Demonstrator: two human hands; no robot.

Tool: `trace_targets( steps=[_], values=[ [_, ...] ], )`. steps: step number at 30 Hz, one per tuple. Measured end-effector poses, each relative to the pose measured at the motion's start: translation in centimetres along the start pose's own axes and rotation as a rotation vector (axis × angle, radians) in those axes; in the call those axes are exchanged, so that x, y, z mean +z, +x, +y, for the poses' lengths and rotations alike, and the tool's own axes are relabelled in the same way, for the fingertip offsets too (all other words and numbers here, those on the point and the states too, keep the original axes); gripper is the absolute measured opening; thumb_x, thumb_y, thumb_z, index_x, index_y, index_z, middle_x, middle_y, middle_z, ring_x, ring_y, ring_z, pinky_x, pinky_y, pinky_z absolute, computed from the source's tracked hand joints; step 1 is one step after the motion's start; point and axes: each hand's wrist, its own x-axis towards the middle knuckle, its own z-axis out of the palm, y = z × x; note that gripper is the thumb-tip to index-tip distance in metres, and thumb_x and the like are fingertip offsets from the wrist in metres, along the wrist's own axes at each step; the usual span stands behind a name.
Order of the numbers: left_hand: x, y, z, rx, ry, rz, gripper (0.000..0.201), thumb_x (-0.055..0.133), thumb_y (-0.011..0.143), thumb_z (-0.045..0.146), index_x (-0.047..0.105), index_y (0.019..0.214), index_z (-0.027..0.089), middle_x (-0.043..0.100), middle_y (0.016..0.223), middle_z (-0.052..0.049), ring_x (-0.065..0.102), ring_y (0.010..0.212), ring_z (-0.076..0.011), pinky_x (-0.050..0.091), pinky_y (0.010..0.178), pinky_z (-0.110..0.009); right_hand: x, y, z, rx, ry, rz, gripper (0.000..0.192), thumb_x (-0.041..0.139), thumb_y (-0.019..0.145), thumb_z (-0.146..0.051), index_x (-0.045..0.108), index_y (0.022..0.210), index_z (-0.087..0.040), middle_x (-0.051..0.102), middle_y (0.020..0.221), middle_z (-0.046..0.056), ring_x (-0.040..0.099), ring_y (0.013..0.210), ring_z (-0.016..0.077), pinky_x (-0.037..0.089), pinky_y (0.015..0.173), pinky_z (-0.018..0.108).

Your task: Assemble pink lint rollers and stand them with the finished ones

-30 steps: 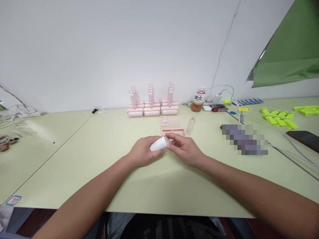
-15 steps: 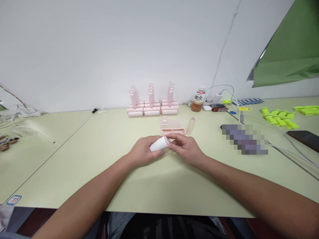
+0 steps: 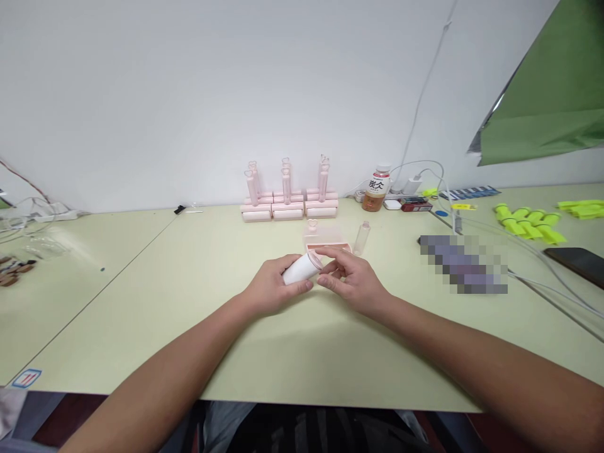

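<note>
My left hand (image 3: 274, 286) is closed around a white roll (image 3: 300, 269) with a pink end, which tilts up to the right. The fingers of my right hand (image 3: 352, 280) are spread at the pink end; the index fingertip rests at its upper edge, and the thumb stands apart from it. Just beyond lies an opened pink case (image 3: 328, 236) with a clear lid, partly hidden by my right hand. A translucent pink tube (image 3: 362, 239) lies to its right.
Several pink cases with white rolls (image 3: 289, 211) line the wall, translucent handles upright on them. To the right are a labelled bottle (image 3: 376, 189), cables, a blurred-out item (image 3: 462, 264), neon yellow pieces (image 3: 526, 221) and a dark phone (image 3: 576, 264). A black clip-like piece (image 3: 180, 209) lies left.
The roll has tipped slightly, its pink end now a little higher. My right thumb has come away from that end, and the right fingers have spread.
</note>
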Motion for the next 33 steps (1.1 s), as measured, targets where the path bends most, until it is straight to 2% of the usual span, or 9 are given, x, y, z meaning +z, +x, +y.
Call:
trace_targets(
  steps=[3, 6, 9, 12, 14, 20, 26, 29, 33],
  values=[
    [-0.1, 0.1, -0.2, -0.048, 0.009, 0.066, 0.047, 0.069, 0.08, 0.047, 0.064, 0.12, 0.021, 0.071, 0.104, -0.004, 0.064, 0.088, -0.0217, 0.048, 0.071, -0.029, 0.1, -0.2, -0.3, -0.018, -0.028, 0.001, 0.06, 0.064, 0.088, -0.042, 0.045, 0.142, -0.026, 0.058, 0.132, 0.012, 0.067, 0.083, 0.0174, 0.057, 0.063, 0.03],
    [-0.2, 0.1, -0.4, -0.054, 0.029, 0.089, 0.048, 0.067, 0.081, 0.05, 0.064, 0.118, 0.02, 0.07, 0.102, -0.004, 0.063, 0.088, -0.022, 0.048, 0.072, -0.03, 0.2, -0.5, -0.6, -0.026, -0.064, -0.145, 0.066, 0.06, 0.09, -0.04, 0.034, 0.15, -0.03, 0.049, 0.143, 0.013, 0.066, 0.087, 0.0176, 0.058, 0.065, 0.031],
    [-0.2, 0.0, -0.7, -0.036, 0.063, 0.098, 0.057, 0.065, 0.083, 0.05, 0.056, 0.13, 0.021, 0.068, 0.103, -0.005, 0.062, 0.086, -0.0208, 0.047, 0.073, -0.03, 0.2, -0.4, -0.6, -0.029, -0.097, -0.231, 0.061, 0.057, 0.092, -0.039, 0.037, 0.149, -0.03, 0.05, 0.144, 0.013, 0.066, 0.085, 0.0176, 0.058, 0.066, 0.033],
    [-0.1, 0.0, -1.0, -0.05, 0.058, 0.153, 0.075, 0.06, 0.087, 0.05, 0.029, 0.15, 0.024, 0.065, 0.097, -0.004, 0.061, 0.074, -0.0176, 0.047, 0.067, -0.029, -0.1, 0.1, -0.2, 0.021, -0.175, -0.124, 0.058, 0.055, 0.092, -0.037, 0.04, 0.147, -0.025, 0.056, 0.137, 0.014, 0.067, 0.079, 0.018, 0.057, 0.068, 0.036],
    [-0.2, 0.0, -1.1, -0.059, 0.031, 0.171, 0.075, 0.056, 0.089, 0.049, 0.022, 0.152, 0.027, 0.064, 0.096, -0.003, 0.061, 0.071, -0.0167, 0.047, 0.065, -0.028, -0.3, 0.5, 0.5, 0.056, -0.286, -0.11, 0.05, 0.053, 0.093, -0.035, 0.048, 0.14, -0.022, 0.058, 0.136, 0.013, 0.066, 0.076, 0.0182, 0.056, 0.071, 0.037],
    [-0.5, 0.5, -1.3, -0.142, -0.128, 0.291, 0.053, 0.06, 0.085, 0.049, 0.037, 0.127, 0.027, 0.058, 0.082, 0.003, 0.059, 0.067, -0.0146, 0.046, 0.057, -0.025, -0.6, 1.5, 2.1, 0.088, -0.527, -0.314, 0.044, 0.053, 0.092, -0.031, 0.056, 0.133, -0.016, 0.064, 0.129, 0.014, 0.058, 0.119, 0.0299, 0.046, 0.095, 0.043],
    [-1.0, 1.0, -0.6, -0.231, -0.295, 0.455, 0.034, 0.064, 0.077, 0.038, 0.034, 0.077, 0.023, 0.041, 0.061, 0.008, 0.044, 0.049, -0.008, 0.037, 0.044, -0.018, -0.4, 1.7, 1.3, 0.106, -0.61, -0.303, 0.018, 0.055, 0.089, -0.027, 0.063, 0.101, -0.016, 0.066, 0.104, 0.011, 0.061, 0.092, 0.0245, 0.044, 0.075, 0.034],
    [-1.2, 1.3, -0.3, -0.303, -0.399, 0.494, 0.028, 0.06, 0.076, 0.034, 0.034, 0.075, 0.023, 0.038, 0.059, 0.009, 0.04, 0.044, -0.0069, 0.032, 0.039, -0.017, -0.5, 1.6, 0.9, 0.164, -0.655, -0.287, 0.026, 0.057, 0.088, -0.031, 0.06, 0.111, -0.018, 0.06, 0.114, 0.012, 0.06, 0.093, 0.0251, 0.042, 0.07, 0.032],
    [-1.4, 1.5, -0.4, -0.379, -0.486, 0.516, 0.014, 0.052, 0.077, 0.033, 0.047, 0.085, 0.023, 0.041, 0.057, 0.008, 0.039, 0.04, -0.0083, 0.024, 0.035, -0.016, -0.8, 1.5, 0.8, 0.19, -0.652, -0.406, 0.027, 0.052, 0.094, -0.034, 0.062, 0.116, -0.02, 0.06, 0.109, 0.011, 0.061, 0.093, 0.0256, 0.041, 0.069, 0.032]
  ],
)
